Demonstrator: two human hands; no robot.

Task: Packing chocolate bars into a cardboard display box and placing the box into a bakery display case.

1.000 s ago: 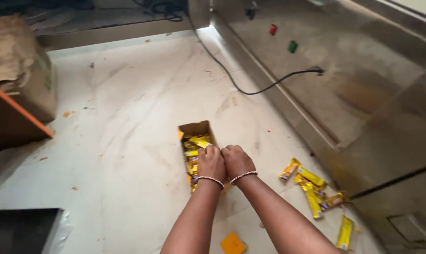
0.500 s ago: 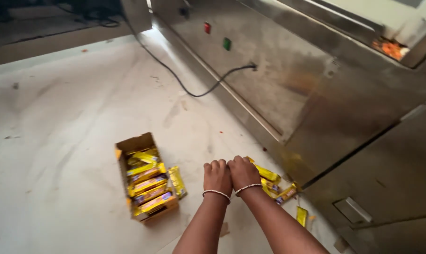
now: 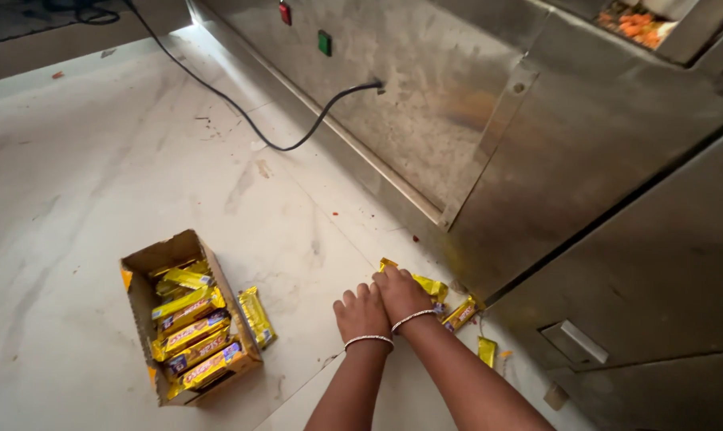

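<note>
Hands side by side, palms down on floor (image 3: 98, 160): left hand (image 3: 361, 313) flat and empty, right hand (image 3: 403, 294) pressed over yellow bars (image 3: 432, 287) by steel machine (image 3: 537, 144) (grip unclear). Bars' long axes run toward machine. Cardboard box (image 3: 138, 271) left, well apart.

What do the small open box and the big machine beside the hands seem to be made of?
Box: likely brown cardboard, matt, with bent flaps and raw edges. Machine: apparently stainless steel, grey with a dull brushed sheen, folded panel seams and smudges.
</note>
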